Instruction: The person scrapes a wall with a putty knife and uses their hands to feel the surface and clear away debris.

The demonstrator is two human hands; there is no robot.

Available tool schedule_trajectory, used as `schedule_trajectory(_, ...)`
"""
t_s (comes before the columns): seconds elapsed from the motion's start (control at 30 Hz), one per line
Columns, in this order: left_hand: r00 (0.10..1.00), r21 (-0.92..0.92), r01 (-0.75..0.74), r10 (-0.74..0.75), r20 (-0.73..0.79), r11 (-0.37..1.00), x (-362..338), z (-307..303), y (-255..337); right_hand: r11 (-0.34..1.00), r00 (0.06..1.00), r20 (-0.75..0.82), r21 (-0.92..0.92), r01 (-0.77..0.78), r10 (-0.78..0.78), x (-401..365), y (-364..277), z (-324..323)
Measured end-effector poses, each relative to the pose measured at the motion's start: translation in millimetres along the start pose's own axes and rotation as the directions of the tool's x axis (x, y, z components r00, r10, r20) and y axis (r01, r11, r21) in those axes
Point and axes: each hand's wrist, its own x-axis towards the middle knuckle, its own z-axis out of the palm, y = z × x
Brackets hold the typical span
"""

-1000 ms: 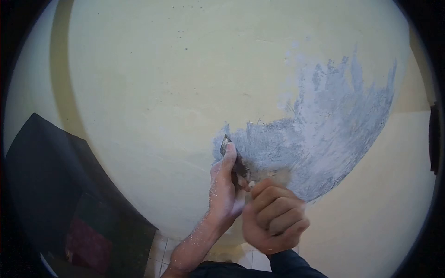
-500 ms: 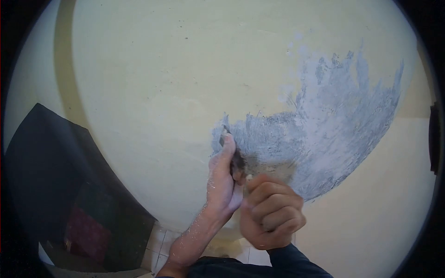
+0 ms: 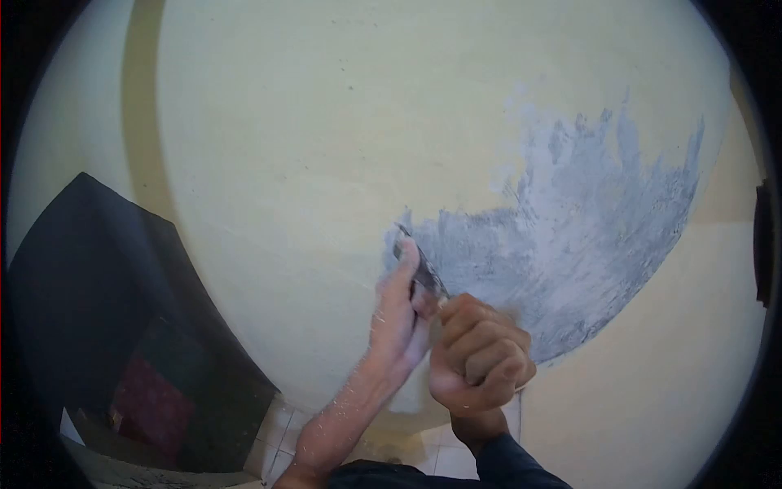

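In the head view a cream wall (image 3: 269,187) bears a wide grey-white patch (image 3: 570,220) at the right. At the patch's lower left edge, my left hand (image 3: 401,301) grips a dark flat metal blade (image 3: 426,273), thumb laid along it. White specks dot the left forearm. Just right of it, my right hand (image 3: 481,354) is closed in a fist, its knuckles near the blade's lower end. What the fist holds is mostly hidden by the fingers.
At the left stands a large dark glossy panel (image 3: 90,269) with a reddish reflection. Light floor tiles (image 3: 456,460) show below the hands. A dark object (image 3: 763,244) is at the far right edge.
The view has shifted slightly, so the wall patch and dark panel sit a little differently. The blade now appears narrower, seen more edge-on, and the right fist is turned slightly.
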Motion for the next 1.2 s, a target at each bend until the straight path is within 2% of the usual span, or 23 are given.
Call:
schedule_trajectory(0.1, 1.0, 0.072, 0.013, -0.011, -0.029, 0.997, 5, -10, -1, 0.999, 0.987, 0.158, -0.041, 0.008, -0.001, -4, -1, 2)
schedule_trajectory(0.17, 0.999, 0.032, 0.042, -0.042, -0.012, 0.999, 1, -9, 1, 0.999, 0.953, 0.302, -0.047, -0.017, 0.031, 1, -6, -4)
schedule_trajectory(0.23, 0.997, 0.006, 0.077, -0.077, 0.009, 0.997, -3, -8, 6, 0.993, 0.963, 0.263, -0.113, -0.021, 0.051, -10, -8, -11)
schedule_trajectory(0.33, 0.998, 0.086, 0.017, -0.022, 0.058, 0.996, -3, -9, 8, 0.983, 0.961, 0.271, -0.184, -0.013, 0.063, -10, -4, -10)
schedule_trajectory(0.43, 0.994, -0.005, 0.107, -0.107, 0.012, 0.994, -2, -16, 9, 0.996, 0.986, 0.169, -0.085, 0.011, 0.004, -14, -1, 6)
schedule_trajectory(0.5, 0.999, 0.045, 0.05, -0.05, 0.01, 0.998, -2, -11, 6, 0.996, 0.993, 0.119, -0.085, 0.013, -0.003, -16, 0, 3)
schedule_trajectory(0.57, 0.999, 0.076, 0.027, -0.029, 0.026, 0.997, -1, -10, 6, 0.996, 0.987, 0.158, -0.081, 0.048, -0.035, -20, 4, -8)
schedule_trajectory(0.67, 0.993, -0.008, 0.107, -0.107, 0.041, 0.994, -4, -12, 15, 0.994, 0.986, 0.166, -0.107, 0.022, -0.004, -13, -1, 13)
schedule_trajectory(0.77, 0.995, 0.058, 0.083, -0.08, -0.054, 0.995, -3, -7, 12, 0.991, 0.989, 0.126, -0.121, -0.061, 0.076, -19, -6, 6)
schedule_trajectory(0.8, 0.996, 0.079, 0.084, -0.083, -0.015, 0.993, -3, -10, 11, 0.99, 0.987, 0.136, -0.123, -0.068, 0.085, -20, -6, 6)
schedule_trajectory(0.87, 0.995, 0.101, 0.074, -0.08, 0.061, 0.992, -1, -17, 6, 0.991, 0.966, 0.256, -0.132, -0.002, 0.036, -14, -2, 10)
schedule_trajectory(0.93, 0.98, 0.032, 0.14, -0.143, 0.138, 0.99, -3, -23, 13, 0.986, 0.936, 0.351, -0.16, 0.049, 0.01, -11, -4, 11)
schedule_trajectory(0.97, 0.967, 0.01, 0.186, -0.184, 0.178, 0.983, -3, -24, 16, 0.983, 0.938, 0.345, -0.182, 0.037, 0.028, -13, -6, 9)
schedule_trajectory(1.0, 0.985, -0.006, 0.157, -0.156, 0.078, 0.988, -4, -20, 13, 0.979, 0.94, 0.339, -0.203, 0.025, 0.046, -14, -9, 8)
schedule_trajectory(1.1, 0.991, 0.076, 0.131, -0.13, -0.019, 0.988, -9, -8, 11, 0.97, 0.963, 0.227, -0.222, -0.095, 0.146, -21, -17, -1)
schedule_trajectory(1.2, 0.989, 0.137, 0.107, -0.119, 0.085, 0.985, -3, -21, 3, 0.98, 0.97, 0.216, -0.187, -0.066, 0.107, -25, -14, -3)
